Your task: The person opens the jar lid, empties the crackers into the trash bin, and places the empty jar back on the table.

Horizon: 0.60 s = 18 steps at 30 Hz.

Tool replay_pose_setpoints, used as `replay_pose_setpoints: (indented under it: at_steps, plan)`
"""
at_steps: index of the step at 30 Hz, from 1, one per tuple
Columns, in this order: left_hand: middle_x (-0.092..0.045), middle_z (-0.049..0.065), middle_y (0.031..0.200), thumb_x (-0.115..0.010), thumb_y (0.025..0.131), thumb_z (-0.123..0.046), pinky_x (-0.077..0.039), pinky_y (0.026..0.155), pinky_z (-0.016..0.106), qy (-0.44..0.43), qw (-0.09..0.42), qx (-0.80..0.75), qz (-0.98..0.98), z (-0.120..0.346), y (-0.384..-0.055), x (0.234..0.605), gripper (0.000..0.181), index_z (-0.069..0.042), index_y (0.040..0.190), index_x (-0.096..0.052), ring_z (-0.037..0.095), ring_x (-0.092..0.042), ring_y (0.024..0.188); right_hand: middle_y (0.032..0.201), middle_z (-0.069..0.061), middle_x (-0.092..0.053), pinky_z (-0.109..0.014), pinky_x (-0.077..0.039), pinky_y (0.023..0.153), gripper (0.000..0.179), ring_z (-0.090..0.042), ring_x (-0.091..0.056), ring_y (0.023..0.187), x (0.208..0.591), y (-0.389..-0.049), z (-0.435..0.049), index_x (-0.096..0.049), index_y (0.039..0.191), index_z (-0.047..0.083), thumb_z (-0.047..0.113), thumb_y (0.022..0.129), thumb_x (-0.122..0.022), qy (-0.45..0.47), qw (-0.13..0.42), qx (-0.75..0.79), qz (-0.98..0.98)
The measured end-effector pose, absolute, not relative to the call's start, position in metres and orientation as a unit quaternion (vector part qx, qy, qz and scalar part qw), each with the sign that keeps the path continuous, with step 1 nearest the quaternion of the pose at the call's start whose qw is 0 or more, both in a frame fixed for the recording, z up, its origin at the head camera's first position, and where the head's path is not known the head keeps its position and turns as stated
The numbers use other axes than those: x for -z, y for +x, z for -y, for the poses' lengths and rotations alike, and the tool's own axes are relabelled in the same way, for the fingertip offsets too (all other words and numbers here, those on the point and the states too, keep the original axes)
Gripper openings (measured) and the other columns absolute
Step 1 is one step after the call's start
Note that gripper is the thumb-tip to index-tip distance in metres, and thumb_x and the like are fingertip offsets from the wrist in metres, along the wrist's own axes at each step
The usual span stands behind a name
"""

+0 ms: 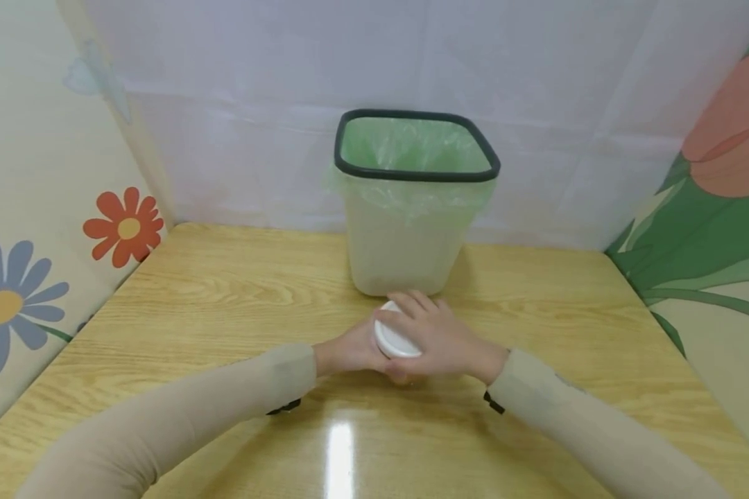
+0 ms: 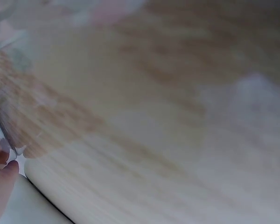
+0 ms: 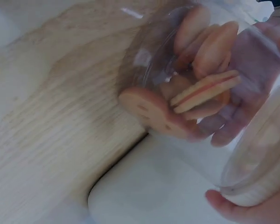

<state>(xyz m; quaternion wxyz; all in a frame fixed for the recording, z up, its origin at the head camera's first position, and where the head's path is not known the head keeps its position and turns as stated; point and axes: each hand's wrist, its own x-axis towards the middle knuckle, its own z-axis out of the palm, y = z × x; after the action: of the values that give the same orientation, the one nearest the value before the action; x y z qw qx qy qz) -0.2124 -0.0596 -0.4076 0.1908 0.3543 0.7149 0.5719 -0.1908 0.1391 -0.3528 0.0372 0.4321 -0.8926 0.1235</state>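
I log 1 clear jar (image 3: 144,70) of cookies (image 3: 207,89) in front of the bin (image 1: 406,232); whether it touches the tabletop (image 1: 568,305), I cannot tell. Left hand (image 1: 356,348) curls round the jar; right hand (image 1: 443,338) grips its white lid (image 1: 399,342) from above.

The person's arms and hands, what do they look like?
The left sleeve and right sleeve are long, plain beige, reaching the wrists. A small black piece shows under the left cuff and another black piece under the right. The left hand and right hand wear no gloves.
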Motion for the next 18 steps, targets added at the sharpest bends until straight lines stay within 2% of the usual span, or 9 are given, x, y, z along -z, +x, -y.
replay_pose_setpoints:
  at_steps: [4,7,10,18]
  plan:
    - [-0.040,0.013,0.152,-0.092,0.066,-0.051,-0.044,0.108,0.038,0.359,0.188,-0.560,-0.723,0.061,-0.213,0.407,0.129,-0.010,0.159,-0.013,0.024,-0.051,0.129,0.153,-0.017,-0.043,-0.060,-0.046,0.095,0.075,-0.038,-0.041,0.136,0.354,-0.194,-0.140,-0.051,0.147,0.020,0.058,0.084,-0.065,0.450,0.046,-0.135,0.882]
    - [-0.039,0.011,0.153,-0.089,0.064,-0.059,-0.045,0.107,0.037,0.361,0.189,-0.553,-0.727,0.062,-0.211,0.407,0.132,-0.012,0.159,-0.011,0.022,-0.051,0.129,0.153,-0.016,-0.043,-0.059,-0.045,0.096,0.075,-0.039,-0.041,0.136,0.355,-0.196,-0.141,-0.053,0.145,0.020,0.059,0.082,-0.065,0.461,0.046,-0.138,0.875]
    - [-0.040,0.009,0.151,-0.090,0.065,-0.056,-0.045,0.107,0.037,0.368,0.188,-0.557,-0.721,0.061,-0.211,0.406,0.130,-0.014,0.159,-0.012,0.021,-0.051,0.128,0.153,-0.016,-0.044,-0.058,-0.045,0.096,0.076,-0.040,-0.041,0.137,0.358,-0.199,-0.143,-0.054,0.144,0.020,0.059,0.081,-0.064,0.470,0.048,-0.142,0.870]
    - [-0.041,0.007,0.150,-0.093,0.070,-0.030,-0.045,0.107,0.037,0.365,0.198,-0.568,-0.711,0.060,-0.213,0.409,0.122,-0.018,0.159,-0.011,0.020,-0.052,0.127,0.150,-0.017,-0.047,-0.055,-0.045,0.093,0.076,-0.040,-0.044,0.135,0.361,-0.203,-0.147,-0.056,0.143,0.017,0.059,0.080,-0.064,0.498,0.082,-0.146,0.851]
